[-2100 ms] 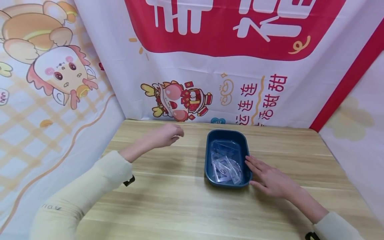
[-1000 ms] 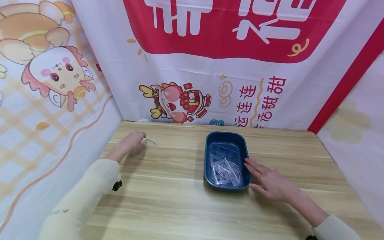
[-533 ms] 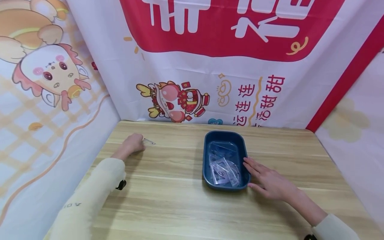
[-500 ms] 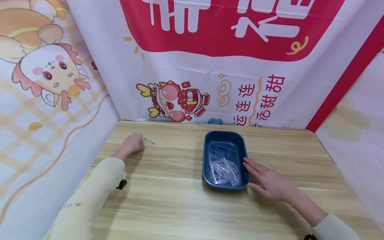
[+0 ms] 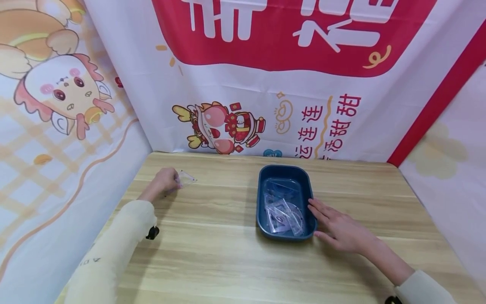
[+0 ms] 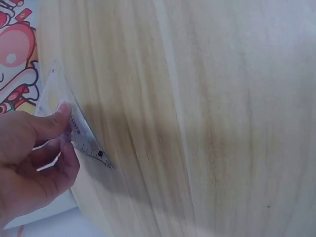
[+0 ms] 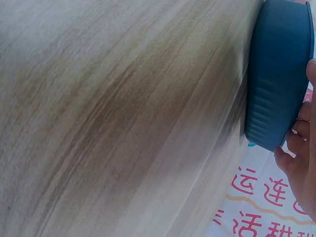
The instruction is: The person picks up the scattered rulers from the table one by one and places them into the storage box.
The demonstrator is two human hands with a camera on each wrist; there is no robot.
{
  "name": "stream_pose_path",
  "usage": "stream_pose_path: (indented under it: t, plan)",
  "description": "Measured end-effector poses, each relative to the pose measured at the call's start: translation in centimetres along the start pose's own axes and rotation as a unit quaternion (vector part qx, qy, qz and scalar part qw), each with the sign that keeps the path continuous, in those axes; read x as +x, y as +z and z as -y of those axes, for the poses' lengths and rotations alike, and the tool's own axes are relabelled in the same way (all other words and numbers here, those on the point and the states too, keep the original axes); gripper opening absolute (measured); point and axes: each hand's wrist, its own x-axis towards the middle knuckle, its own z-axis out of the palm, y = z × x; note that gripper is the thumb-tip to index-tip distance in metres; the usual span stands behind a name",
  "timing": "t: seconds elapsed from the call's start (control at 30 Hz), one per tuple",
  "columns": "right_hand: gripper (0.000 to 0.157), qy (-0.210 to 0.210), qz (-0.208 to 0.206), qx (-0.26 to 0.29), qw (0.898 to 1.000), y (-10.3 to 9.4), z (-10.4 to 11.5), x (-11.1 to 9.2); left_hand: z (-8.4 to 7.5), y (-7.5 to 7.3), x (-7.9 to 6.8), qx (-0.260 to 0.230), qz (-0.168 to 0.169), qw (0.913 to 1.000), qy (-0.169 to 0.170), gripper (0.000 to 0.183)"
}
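Near the table's far left corner my left hand (image 5: 165,179) pinches a clear set square (image 5: 186,178) between thumb and fingers. In the left wrist view the same set square (image 6: 79,123) is a see-through triangle with scale marks along one edge, tilted against the wood. My right hand (image 5: 341,228) touches the right side of a dark blue box (image 5: 262,211) with straight fingers. Several clear plastic drawing pieces (image 5: 282,217) lie in the box, one with a rounded edge. From the right wrist view, the box's outer wall (image 7: 279,74) meets my fingertips (image 7: 281,153).
A wooden table (image 5: 212,253) carries everything. Behind it hangs a printed white and red cloth (image 5: 228,84). Patterned cloth (image 5: 57,169) closes off the left side, and a pale one (image 5: 448,181) the right.
My left hand has moved left from mid-table to the set square, and now holds it raised at a tilt. My right hand has kept its place at the box.
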Motion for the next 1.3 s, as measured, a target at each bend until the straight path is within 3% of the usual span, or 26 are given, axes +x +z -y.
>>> stream_pose_path:
  t: [0.13, 0.27, 0.33, 0.5, 0.8, 1.3]
  plan:
    - [0.073, 0.001, 0.000, 0.003, 1.000, -0.1, 0.1, 0.0, 0.8, -0.3, 0.0, -0.010, -0.023, 0.9986, 0.047, 0.006]
    - [0.073, 0.003, 0.003, 0.000, 1.000, -0.3, 0.3, 0.0, 0.5, -0.9, -0.5, -0.020, -0.020, 0.9984, 0.049, 0.007]
    - [0.073, 0.003, 0.003, 0.000, 1.000, -0.3, 0.3, 0.0, -0.1, -1.3, -0.9, -0.016, -0.008, 0.9993, 0.034, 0.005]
    - [0.073, 0.002, 0.002, 0.000, 1.000, -0.3, 0.4, -0.2, -1.0, -2.0, -1.5, 0.005, -0.013, 0.9982, 0.058, 0.009]
    - [0.073, -0.005, -0.004, -0.007, 1.000, -0.3, 0.3, -0.1, -2.9, -3.4, -2.3, -0.017, -0.005, 0.9966, 0.081, 0.011]
    - [0.072, -0.003, 0.003, -0.005, 1.000, -0.6, 0.5, -0.1, -7.4, -3.8, -2.7, -0.028, 0.007, 0.9935, 0.110, 0.004]
